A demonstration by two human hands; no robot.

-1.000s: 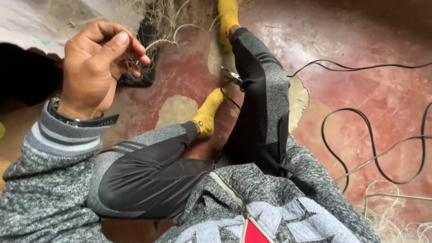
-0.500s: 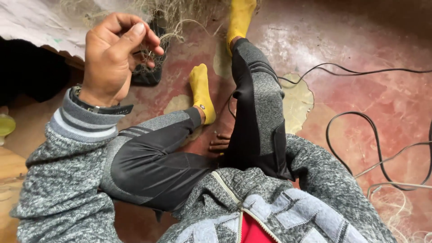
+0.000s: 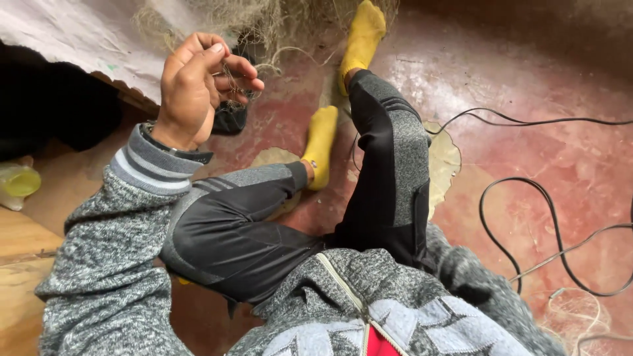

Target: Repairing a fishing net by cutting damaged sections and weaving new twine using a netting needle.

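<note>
Left hand (image 3: 194, 89) is hovering raised, fingers pinching fine tangled net threads (image 3: 232, 84) between thumb and fingertips. Right hand is sitting out of view behind the bent legs; grip unknown. Just beyond the left hand, a small black pouch (image 3: 231, 117) is lying on the red floor (image 3: 527, 72). Black cables (image 3: 527, 217) are trailing well to the right.

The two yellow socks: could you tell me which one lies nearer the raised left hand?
The nearer yellow sock, on the folded leg, sits closer to the left hand. The other yellow sock lies farther up, on the outstretched leg beside the netting.
</note>
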